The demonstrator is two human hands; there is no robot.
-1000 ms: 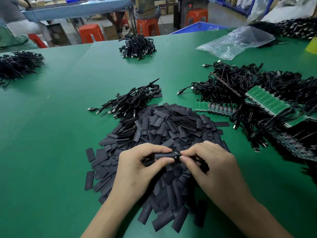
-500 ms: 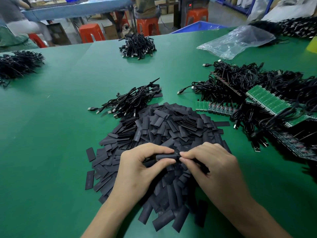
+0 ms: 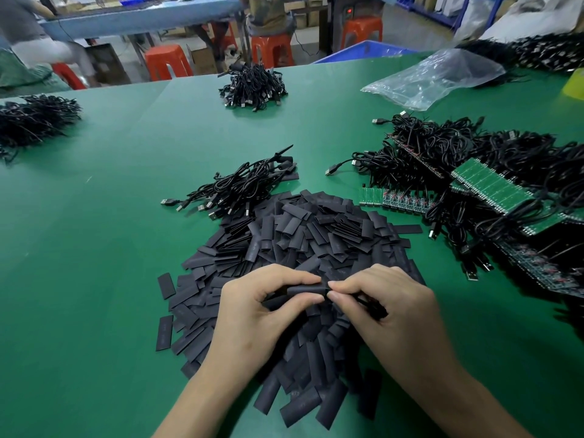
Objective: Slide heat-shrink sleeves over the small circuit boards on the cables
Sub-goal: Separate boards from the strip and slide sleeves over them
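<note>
My left hand (image 3: pixel 252 314) pinches a black heat-shrink sleeve (image 3: pixel 305 290) between thumb and forefinger, holding it level above a big pile of flat black sleeves (image 3: pixel 303 235). My right hand (image 3: pixel 388 305) meets it from the right, its fingertips pinched at the sleeve's right mouth, with a black cable (image 3: pixel 371 306) running back through its fingers. The small board itself is hidden inside the sleeve or fingers. Green circuit-board strips (image 3: pixel 486 184) tangled with black USB cables (image 3: pixel 442 153) lie to the right.
A bundle of black cables (image 3: pixel 240 188) lies just beyond the sleeve pile on the green table (image 3: pixel 94 248). More cable heaps sit at far centre (image 3: pixel 252 86) and far left (image 3: pixel 31 118). A clear plastic bag (image 3: pixel 433 77) is at back right. Orange stools (image 3: pixel 167 63) stand beyond the table.
Both hands stay almost in place; the right fingertips have closed up to the sleeve's end, and less of the dark cable end shows between the hands.
</note>
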